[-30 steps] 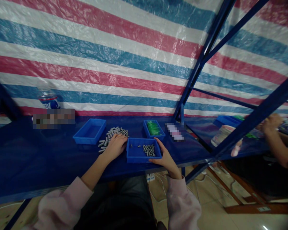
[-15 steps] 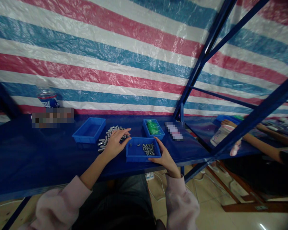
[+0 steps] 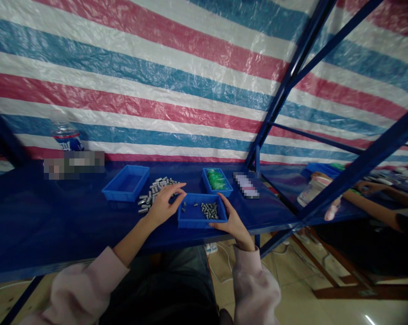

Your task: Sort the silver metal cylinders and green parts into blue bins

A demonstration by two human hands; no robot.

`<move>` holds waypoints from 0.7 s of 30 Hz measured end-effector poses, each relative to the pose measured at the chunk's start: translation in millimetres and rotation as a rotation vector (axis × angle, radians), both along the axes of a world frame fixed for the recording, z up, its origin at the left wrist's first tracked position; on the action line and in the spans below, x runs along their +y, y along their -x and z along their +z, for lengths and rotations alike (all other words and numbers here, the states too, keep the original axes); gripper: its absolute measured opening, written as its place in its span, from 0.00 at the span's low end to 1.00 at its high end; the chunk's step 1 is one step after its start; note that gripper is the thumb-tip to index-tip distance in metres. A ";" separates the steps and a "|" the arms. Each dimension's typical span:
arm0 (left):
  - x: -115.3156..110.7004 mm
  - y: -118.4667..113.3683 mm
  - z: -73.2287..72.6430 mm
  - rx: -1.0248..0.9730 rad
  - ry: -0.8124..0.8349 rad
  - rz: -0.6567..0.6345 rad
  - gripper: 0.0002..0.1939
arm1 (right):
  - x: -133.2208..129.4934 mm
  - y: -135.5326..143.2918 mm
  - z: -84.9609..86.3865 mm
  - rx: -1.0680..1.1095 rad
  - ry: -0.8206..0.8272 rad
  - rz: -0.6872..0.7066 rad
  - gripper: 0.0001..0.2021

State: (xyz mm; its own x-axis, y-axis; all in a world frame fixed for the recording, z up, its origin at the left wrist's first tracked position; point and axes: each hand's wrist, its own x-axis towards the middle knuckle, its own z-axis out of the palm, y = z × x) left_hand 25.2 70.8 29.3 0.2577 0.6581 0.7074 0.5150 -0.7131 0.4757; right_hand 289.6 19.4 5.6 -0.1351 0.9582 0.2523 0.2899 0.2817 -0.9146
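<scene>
A shallow blue tray (image 3: 190, 219) sits at the bench's front edge with a small cluster of grey metal cylinders (image 3: 209, 210) inside. My right hand (image 3: 232, 222) grips the tray's right rim. My left hand (image 3: 163, 204) hovers at the tray's left rim, fingers spread, over the near end of a loose pile of grey cylinders (image 3: 154, 189) on the blue bench top; I cannot tell whether it holds any. Both arms wear pink sleeves.
An empty blue tray (image 3: 125, 183) lies left of the pile. A smaller blue tray with green parts (image 3: 217, 180) stands behind. A water bottle (image 3: 66, 137) is at the back left. Blue frame bars (image 3: 342, 180) cross on the right, where another person's arm (image 3: 369, 205) reaches.
My left hand has lifted off the loose pile, opened its fingers and moved right toward the front tray's left rim. The other person's arm has shifted on the right.
</scene>
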 end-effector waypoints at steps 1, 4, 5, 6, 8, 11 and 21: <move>2.5 1.1 -1.6 0.021 0.020 0.054 0.15 | 0.0 0.2 0.1 0.002 0.005 -0.001 0.52; 10.2 4.8 -7.4 0.241 0.072 0.244 0.14 | 0.0 0.4 0.5 -0.001 0.012 -0.003 0.53; 11.9 5.9 -9.3 0.309 0.082 0.273 0.13 | 0.1 0.3 0.5 -0.002 0.010 -0.002 0.53; 12.9 6.8 -10.9 0.366 0.087 0.289 0.11 | 0.2 0.1 0.4 -0.002 0.007 -0.001 0.53; 13.0 8.2 -12.8 0.423 0.091 0.297 0.08 | 0.5 -0.4 0.0 0.005 0.002 0.003 0.52; 11.1 9.0 -12.4 0.480 0.089 0.320 0.06 | 0.9 -1.2 -0.6 0.010 0.006 0.004 0.52; 9.1 11.1 -10.7 0.529 0.068 0.351 0.06 | -1.3 1.3 4.4 0.005 0.014 0.001 0.52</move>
State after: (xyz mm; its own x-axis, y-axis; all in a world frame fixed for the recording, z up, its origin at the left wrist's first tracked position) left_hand 14.1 79.9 18.7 0.3215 0.8057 0.4974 0.8902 -0.4362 0.1312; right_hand 288.3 18.0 10.0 -0.1348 0.9614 0.2397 0.2851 0.2693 -0.9199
